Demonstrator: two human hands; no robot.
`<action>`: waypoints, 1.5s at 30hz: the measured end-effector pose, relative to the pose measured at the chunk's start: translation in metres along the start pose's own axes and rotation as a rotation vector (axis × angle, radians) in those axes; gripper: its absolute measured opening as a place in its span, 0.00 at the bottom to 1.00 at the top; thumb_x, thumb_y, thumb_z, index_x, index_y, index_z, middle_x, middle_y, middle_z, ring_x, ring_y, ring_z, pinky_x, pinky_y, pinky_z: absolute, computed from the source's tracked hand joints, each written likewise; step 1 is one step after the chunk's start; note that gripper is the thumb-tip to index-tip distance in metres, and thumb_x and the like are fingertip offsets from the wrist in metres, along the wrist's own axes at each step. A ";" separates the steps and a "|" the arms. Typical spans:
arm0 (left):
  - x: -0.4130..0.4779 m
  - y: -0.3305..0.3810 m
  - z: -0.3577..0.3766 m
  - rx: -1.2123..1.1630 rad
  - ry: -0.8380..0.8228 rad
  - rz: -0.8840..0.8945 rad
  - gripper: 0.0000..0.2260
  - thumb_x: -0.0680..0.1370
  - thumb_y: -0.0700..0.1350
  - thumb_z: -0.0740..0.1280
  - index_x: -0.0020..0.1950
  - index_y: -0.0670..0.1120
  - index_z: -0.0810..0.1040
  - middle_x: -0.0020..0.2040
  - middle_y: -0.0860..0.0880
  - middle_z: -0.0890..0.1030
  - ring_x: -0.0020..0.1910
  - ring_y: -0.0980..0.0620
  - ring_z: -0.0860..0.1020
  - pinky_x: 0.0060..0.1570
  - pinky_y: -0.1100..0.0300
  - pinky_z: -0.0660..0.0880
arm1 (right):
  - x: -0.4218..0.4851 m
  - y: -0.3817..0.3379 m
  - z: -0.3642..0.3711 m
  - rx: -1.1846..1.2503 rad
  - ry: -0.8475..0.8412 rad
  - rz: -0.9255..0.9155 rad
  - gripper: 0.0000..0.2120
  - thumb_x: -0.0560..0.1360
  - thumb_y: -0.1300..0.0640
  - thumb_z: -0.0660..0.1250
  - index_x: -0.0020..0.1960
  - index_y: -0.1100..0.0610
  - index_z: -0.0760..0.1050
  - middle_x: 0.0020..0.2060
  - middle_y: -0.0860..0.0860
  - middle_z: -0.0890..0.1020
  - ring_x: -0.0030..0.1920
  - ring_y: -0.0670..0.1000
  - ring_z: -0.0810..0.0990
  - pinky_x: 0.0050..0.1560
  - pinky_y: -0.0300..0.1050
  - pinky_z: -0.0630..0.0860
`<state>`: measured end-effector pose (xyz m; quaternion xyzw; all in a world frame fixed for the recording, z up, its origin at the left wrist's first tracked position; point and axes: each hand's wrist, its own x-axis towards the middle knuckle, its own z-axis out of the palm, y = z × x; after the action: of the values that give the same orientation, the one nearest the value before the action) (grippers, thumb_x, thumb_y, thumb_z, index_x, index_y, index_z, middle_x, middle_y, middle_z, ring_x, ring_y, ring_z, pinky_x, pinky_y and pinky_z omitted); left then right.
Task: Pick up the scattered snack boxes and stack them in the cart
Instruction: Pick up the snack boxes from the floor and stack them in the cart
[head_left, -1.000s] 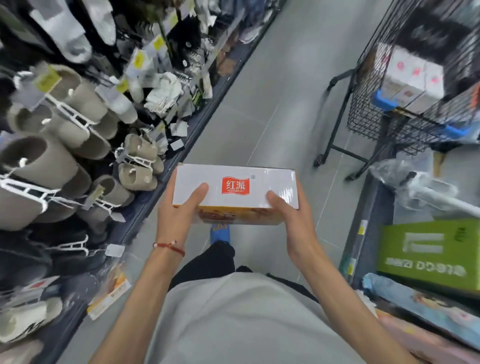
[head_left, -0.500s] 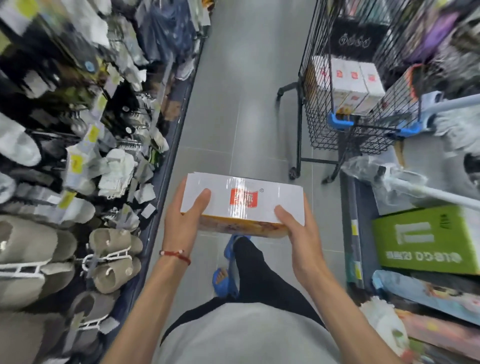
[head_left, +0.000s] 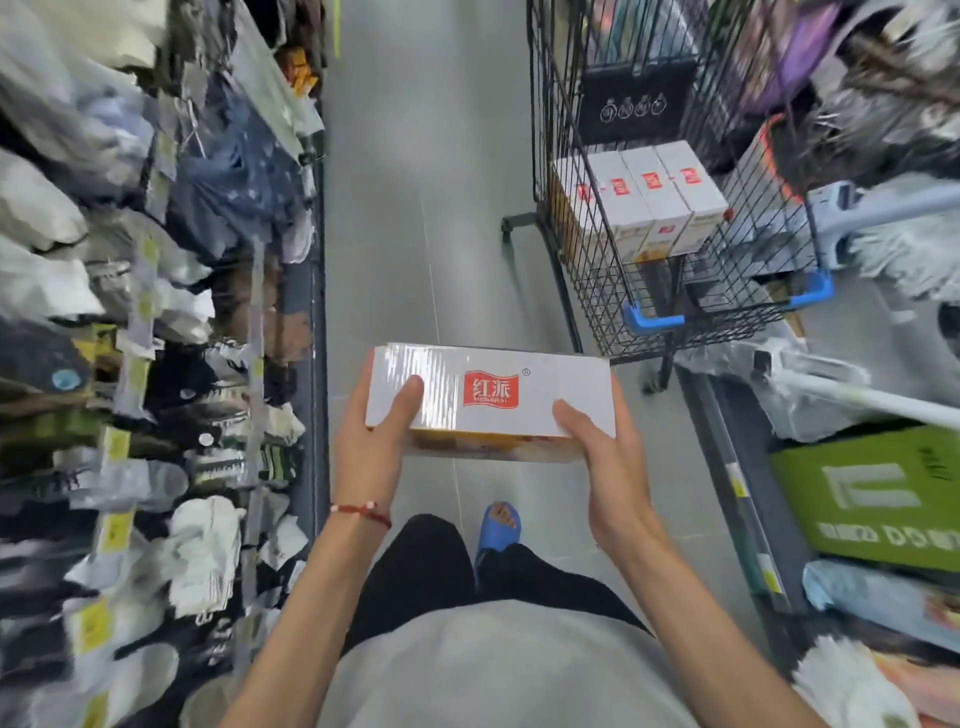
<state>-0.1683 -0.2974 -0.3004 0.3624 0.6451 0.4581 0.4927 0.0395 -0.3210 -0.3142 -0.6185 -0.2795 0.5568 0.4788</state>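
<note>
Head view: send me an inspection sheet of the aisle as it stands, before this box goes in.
Surface: grey tiled floor.
Job's things: one snack box carried flat, red logo up; three boxes side by side inside the wire cart.
Clutter: plastic-wrapped goods low on the right, close to the cart.
Grippers: left hand and right hand grip opposite ends of the snack box, thumbs on top.
Cables: nothing seen.
Surroundings: racks of hanging goods on the left, blurred; green carton on the right.
</note>
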 end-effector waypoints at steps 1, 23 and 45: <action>0.014 0.007 0.007 0.000 -0.021 0.002 0.14 0.81 0.46 0.68 0.67 0.54 0.75 0.56 0.60 0.82 0.51 0.70 0.80 0.46 0.78 0.73 | 0.013 -0.007 0.003 0.006 0.028 -0.006 0.24 0.80 0.59 0.70 0.74 0.47 0.72 0.60 0.45 0.85 0.62 0.45 0.82 0.57 0.38 0.77; 0.344 0.142 0.250 0.333 -0.761 0.112 0.25 0.75 0.60 0.69 0.73 0.60 0.73 0.67 0.58 0.79 0.64 0.55 0.78 0.67 0.48 0.74 | 0.246 -0.103 0.022 0.444 0.914 -0.050 0.29 0.75 0.59 0.74 0.74 0.49 0.73 0.62 0.47 0.85 0.64 0.49 0.82 0.64 0.48 0.75; 0.452 0.064 0.485 0.922 -1.211 -0.081 0.17 0.78 0.41 0.70 0.68 0.49 0.79 0.58 0.53 0.82 0.58 0.53 0.79 0.51 0.74 0.76 | 0.379 -0.067 -0.075 0.457 1.142 0.332 0.40 0.73 0.58 0.79 0.78 0.49 0.62 0.66 0.46 0.81 0.65 0.46 0.81 0.70 0.50 0.76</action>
<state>0.1884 0.2517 -0.4234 0.6955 0.4011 -0.1546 0.5757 0.2083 0.0169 -0.4192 -0.7353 0.2455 0.2516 0.5795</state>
